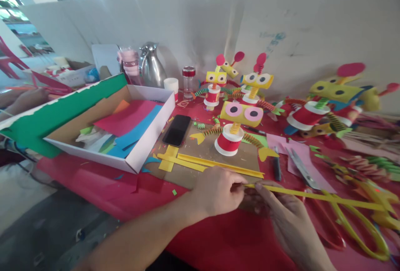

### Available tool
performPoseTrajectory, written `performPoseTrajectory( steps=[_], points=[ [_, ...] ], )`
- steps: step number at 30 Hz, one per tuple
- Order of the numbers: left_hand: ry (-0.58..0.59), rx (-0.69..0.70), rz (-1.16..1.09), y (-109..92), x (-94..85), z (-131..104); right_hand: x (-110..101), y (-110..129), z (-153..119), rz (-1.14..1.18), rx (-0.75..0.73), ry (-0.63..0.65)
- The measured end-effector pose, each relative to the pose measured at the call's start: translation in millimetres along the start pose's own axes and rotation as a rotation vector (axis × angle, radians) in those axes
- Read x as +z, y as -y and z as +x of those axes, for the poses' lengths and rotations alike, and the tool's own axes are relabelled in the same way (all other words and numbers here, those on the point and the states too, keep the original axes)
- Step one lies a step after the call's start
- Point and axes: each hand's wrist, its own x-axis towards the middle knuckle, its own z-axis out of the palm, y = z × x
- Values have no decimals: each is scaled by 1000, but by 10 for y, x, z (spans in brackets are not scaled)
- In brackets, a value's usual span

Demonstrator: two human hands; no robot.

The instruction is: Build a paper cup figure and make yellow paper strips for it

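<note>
A long, narrow yellow paper strip [290, 191] stretches to the right from between my hands. My left hand [217, 189] pinches its left end, fingers curled. Close beside it, my right hand [281, 208] holds the strip between thumb and fingers; some of its fingertips are hidden. Just beyond my hands, more folded yellow strips [225, 166] lie on a brown cardboard sheet [184, 178], near a yellow paper cross [168, 158]. A paper-cup figure [229, 141] with a yellow head, pink-ringed eyes and springy folded arms stands upright behind the strips.
An open white box [150, 133] of coloured paper is at the left, beside a black phone [177, 130]. Scissors [303, 169] and a black pen [276, 166] lie right. Several cup figures, a metal jug [152, 66] and a glass jar [188, 81] stand behind. Another person's hand [28, 100] shows far left.
</note>
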Motion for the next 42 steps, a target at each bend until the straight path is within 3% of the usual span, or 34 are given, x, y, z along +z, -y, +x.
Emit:
performPoseTrajectory(
  steps=[7, 12, 15, 20, 28, 36, 42],
  points=[
    [-58, -217, -463, 29, -118, 66, 103, 183, -16, 117, -4, -137],
    [-13, -409, -778, 35, -186, 117, 110, 219, -22, 189, 12, -91],
    [-2, -452, -896, 26, -144, 130, 101, 209, -15, 209, 11, -77],
    [14, -468, -931, -2, -99, 127, 107, 207, -14, 229, 18, -55],
    [90, -498, -924, 9, -186, 131, 84, 214, -4, 204, 9, -61],
    [32, -511, -794, -67, -141, 132, 81, 186, 5, 194, -5, -55],
    [-32, -553, -868, -37, -64, 136, 96, 204, -14, 214, -38, -50]
  ],
)
